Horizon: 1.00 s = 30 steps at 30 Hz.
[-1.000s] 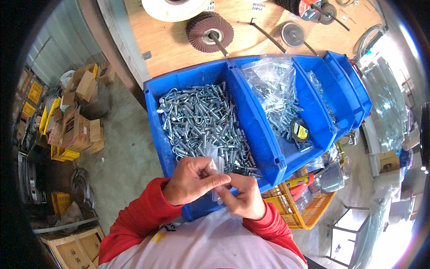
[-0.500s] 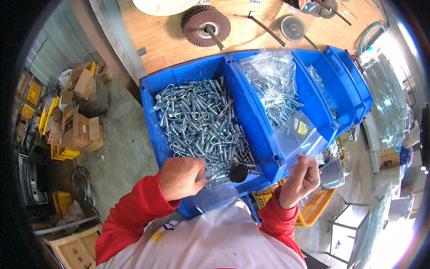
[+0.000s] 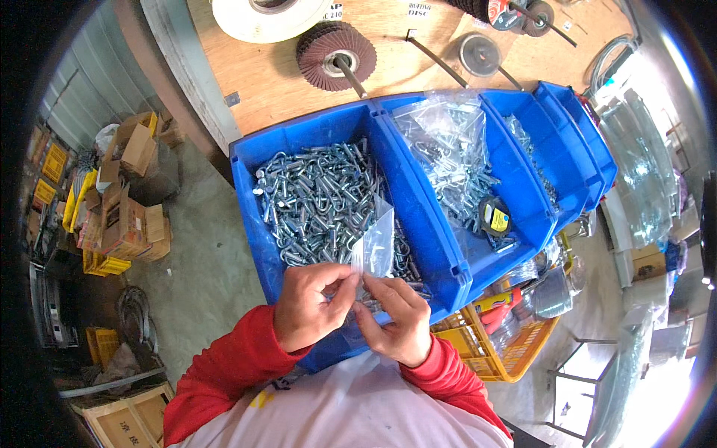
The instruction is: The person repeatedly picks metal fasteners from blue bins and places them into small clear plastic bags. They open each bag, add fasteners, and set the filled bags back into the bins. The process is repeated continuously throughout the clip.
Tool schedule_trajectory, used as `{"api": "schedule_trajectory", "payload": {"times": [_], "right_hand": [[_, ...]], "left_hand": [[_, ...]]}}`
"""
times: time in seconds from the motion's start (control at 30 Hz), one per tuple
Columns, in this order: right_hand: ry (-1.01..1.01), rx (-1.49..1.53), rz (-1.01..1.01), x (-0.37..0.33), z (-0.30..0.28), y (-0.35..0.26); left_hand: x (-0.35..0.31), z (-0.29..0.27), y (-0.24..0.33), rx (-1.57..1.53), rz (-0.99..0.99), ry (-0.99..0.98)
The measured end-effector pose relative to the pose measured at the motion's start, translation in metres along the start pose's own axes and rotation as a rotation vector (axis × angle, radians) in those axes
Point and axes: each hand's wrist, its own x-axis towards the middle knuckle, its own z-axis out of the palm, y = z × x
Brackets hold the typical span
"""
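A small clear plastic bag (image 3: 381, 237) with a whitish strip along one edge stands up over the front of the left blue bin (image 3: 258, 224). My left hand (image 3: 314, 302) pinches its lower end between thumb and fingers. My right hand (image 3: 399, 319) is closed on the same end, its fingertips almost touching the left ones. Beneath and beyond the bag lies a heap of shiny metal hook bolts (image 3: 321, 198). Whether anything is inside the bag I cannot tell.
The second blue bin (image 3: 526, 216) holds metal pieces, a larger clear bag (image 3: 441, 131) and a round black object with a yellow label (image 3: 495, 216). More blue bins continue right. A yellow crate (image 3: 515, 366) stands below. Abrasive discs (image 3: 337, 56) hang on a wooden board (image 3: 261, 86).
My right hand has come left from the second bin, bringing the clear bag over the left bin. Both hands now meet on it. The dark round thing at the left bin's front no longer shows.
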Motion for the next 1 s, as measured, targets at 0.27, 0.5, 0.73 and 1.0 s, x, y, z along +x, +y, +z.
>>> {"api": "schedule_trajectory", "payload": {"times": [0.27, 0.5, 0.73, 1.0], "right_hand": [[-0.123, 0.409, 0.446, 0.003, -0.012, 0.004], [-0.146, 0.340, 0.392, 0.006, -0.012, 0.013], [-0.096, 0.096, 0.284, 0.007, -0.013, 0.007], [0.131, -0.040, 0.161, 0.022, -0.002, 0.003]], "left_hand": [[-0.003, -0.003, 0.000, -0.111, -0.013, -0.148], [-0.004, -0.005, -0.001, -0.225, -0.138, -0.208], [0.008, -0.009, -0.005, 0.141, 0.114, 0.255], [0.009, -0.008, 0.011, 0.741, 0.281, -0.086]]}}
